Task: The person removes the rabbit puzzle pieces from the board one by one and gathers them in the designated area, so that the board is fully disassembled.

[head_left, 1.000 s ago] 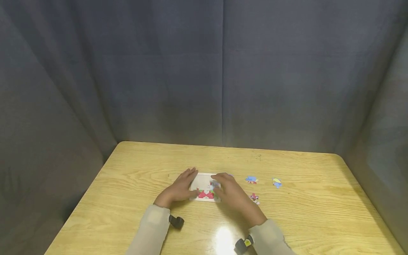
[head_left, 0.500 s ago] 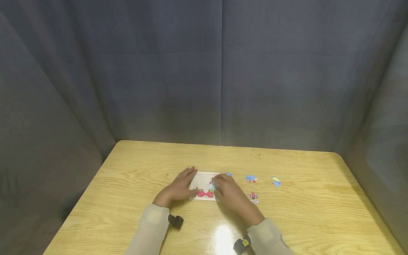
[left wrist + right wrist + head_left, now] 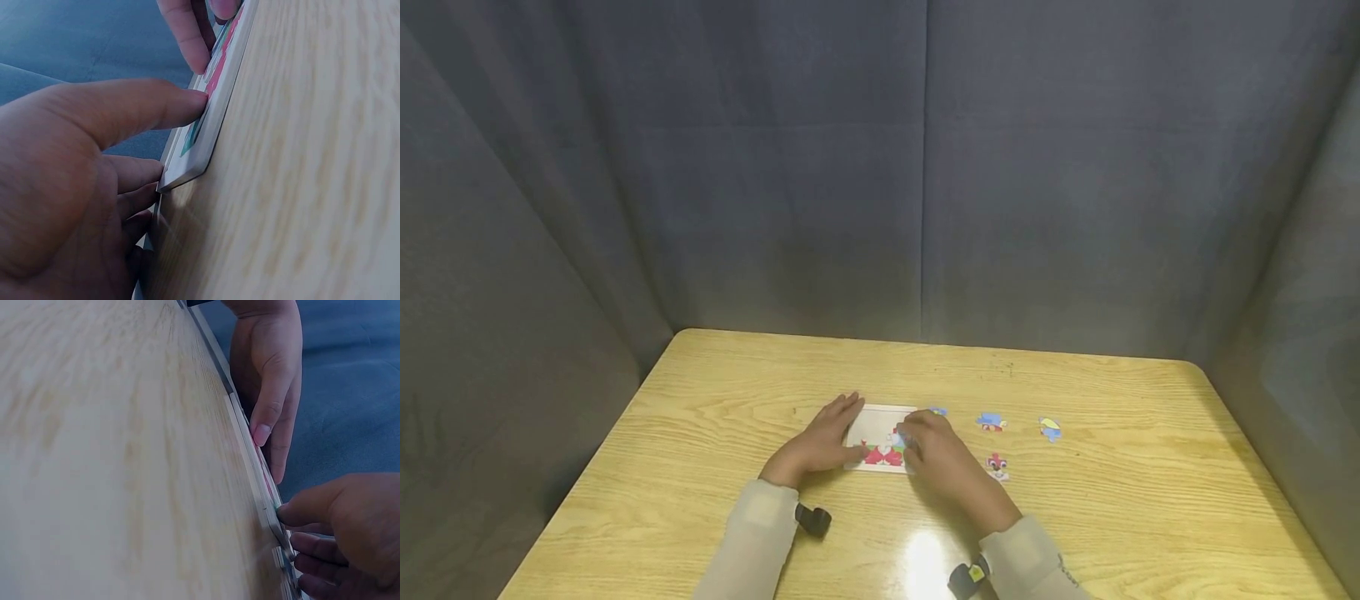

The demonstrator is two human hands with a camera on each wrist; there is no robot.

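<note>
A small puzzle board [image 3: 874, 422] with a pale frame lies flat on the wooden table. Red pieces [image 3: 883, 456] fill its near side, while its far left part is bare. My left hand [image 3: 820, 440] rests at the board's left side, fingers extended along the edge; in the left wrist view its thumb [image 3: 169, 107] presses on the printed top. At the board's right side, my right hand [image 3: 951, 467] pinches a light blue puzzle piece [image 3: 901, 439] between thumb and fingers, low against the board. That hand covers much of the piece and the board's right edge.
Loose puzzle pieces lie right of the board: a blue and yellow one [image 3: 938, 411] close to it, a blue and red one [image 3: 992, 422], a blue and yellow one [image 3: 1050, 429] farther out, and a red one with eyes [image 3: 997, 466]. Grey curtains [image 3: 790, 208] surround the table.
The right hand has shifted slightly and its fingers have drawn closer together on the light blue piece, which was blurred earlier and now sits lower on the board. The left hand stays put.
</note>
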